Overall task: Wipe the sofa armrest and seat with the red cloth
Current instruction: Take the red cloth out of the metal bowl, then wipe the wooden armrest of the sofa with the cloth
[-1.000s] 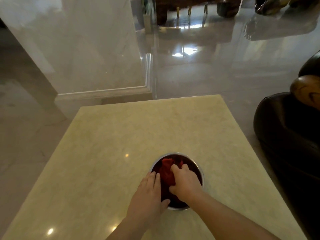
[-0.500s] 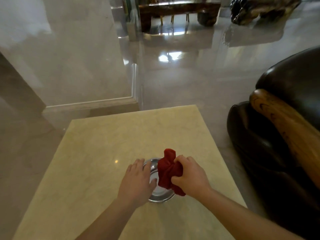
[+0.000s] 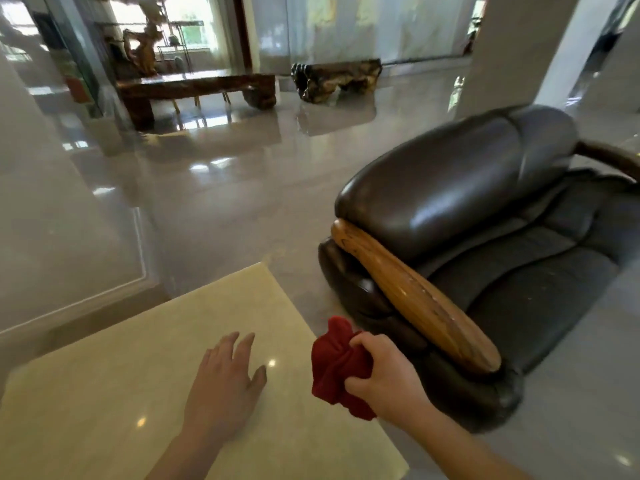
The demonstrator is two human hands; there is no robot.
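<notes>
A bunched red cloth [image 3: 334, 367] hangs in the air past the right edge of the table, gripped by my right hand [image 3: 382, 374]. To its right stands a dark brown leather sofa [image 3: 457, 188] with a long wooden armrest [image 3: 415, 294] running toward me; the cloth is a short way left of the armrest's near end and apart from it. The dark seat [image 3: 540, 271] lies beyond the armrest. My left hand [image 3: 225, 379] hovers over or rests on the table with fingers spread and nothing in it.
A pale yellow marble table [image 3: 104, 393] fills the lower left. Glossy tiled floor [image 3: 242, 188] lies between table and sofa. A dark wooden bench [image 3: 194, 86] and a carved root stool [image 3: 336, 79] stand far back. A white pillar [image 3: 512, 50] rises behind the sofa.
My right hand lifted the red cloth out of the metal bowl and carried it right, off the table toward the sofa. My left hand let go of the bowl, which has left the view as my head turned right.
</notes>
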